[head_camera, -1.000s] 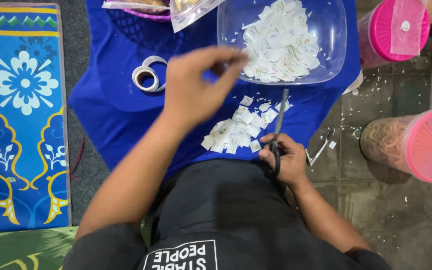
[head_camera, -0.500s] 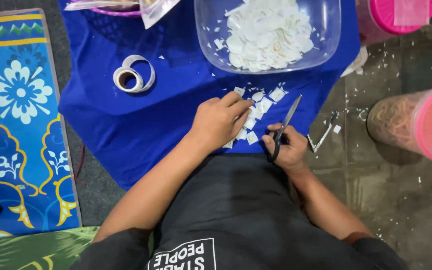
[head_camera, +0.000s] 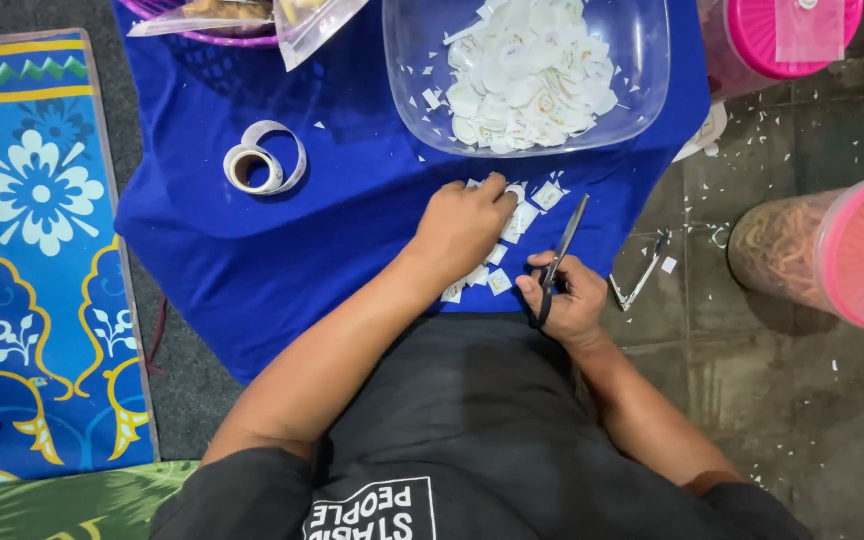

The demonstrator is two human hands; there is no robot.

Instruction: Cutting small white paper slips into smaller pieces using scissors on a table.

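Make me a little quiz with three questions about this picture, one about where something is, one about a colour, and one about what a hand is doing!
1. Where does the roll of tape lie?
A. On the blue cloth
B. Inside the clear bowl
C. On the flowered mat

2. What colour is the lid of the jar lying on its side at the right?
A. Green
B. Pink
C. Black

3. What is the right hand doing?
A. Resting empty on the floor
B. Holding scissors
C. Lifting the bowl

Answers:
1. A, the roll sits on the blue cloth, left of the clear bowl.
2. B, the round lid facing the camera is pink.
3. B, its fingers grip the dark scissors, while the left hand rests on small paper pieces.
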